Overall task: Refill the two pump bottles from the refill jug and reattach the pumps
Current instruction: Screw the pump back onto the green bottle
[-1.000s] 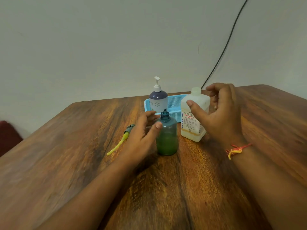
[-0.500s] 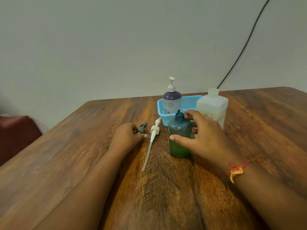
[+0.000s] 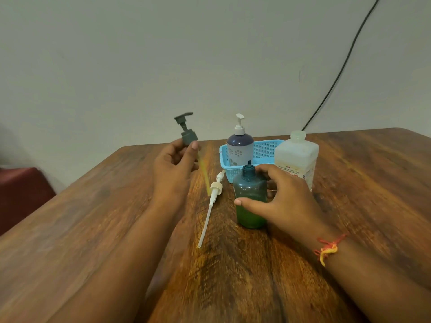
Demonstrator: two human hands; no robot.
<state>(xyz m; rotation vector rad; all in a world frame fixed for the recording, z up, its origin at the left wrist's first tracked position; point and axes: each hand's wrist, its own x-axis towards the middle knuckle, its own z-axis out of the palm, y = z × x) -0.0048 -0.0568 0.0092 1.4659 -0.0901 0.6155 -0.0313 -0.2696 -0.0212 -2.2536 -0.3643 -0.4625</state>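
Two pump bottles show near the middle of the frame. Nearest is a teal translucent plastic bottle [image 3: 250, 197] with green liquid filling its lower part; it stands upright on the brown wooden table [image 3: 349, 206], neck uncapped. The right hand [image 3: 284, 201] wraps around it from the right, thumb across the front and fingers behind. Left of centre, the left hand [image 3: 173, 164] is raised off the table and pinches the collar of a grey plastic pump head [image 3: 186, 129] between thumb and fingers; its yellow dip tube [image 3: 204, 173], blurred, slants down to the right. Between the hands a white plastic pump with a long straight tube [image 3: 210, 206] lies on the table, just beside the teal bottle. Behind, a dark purple and white bottle with a white pump fitted [image 3: 240, 145] stands in the left end of a light blue perforated plastic basket [image 3: 265, 150]. A white translucent square refill jug with a printed label [image 3: 297, 157] stands capped, just right of the basket. An orange and yellow thread [image 3: 327, 249] circles the right wrist. A black cable [image 3: 345, 64] runs down the pale wall at upper right.
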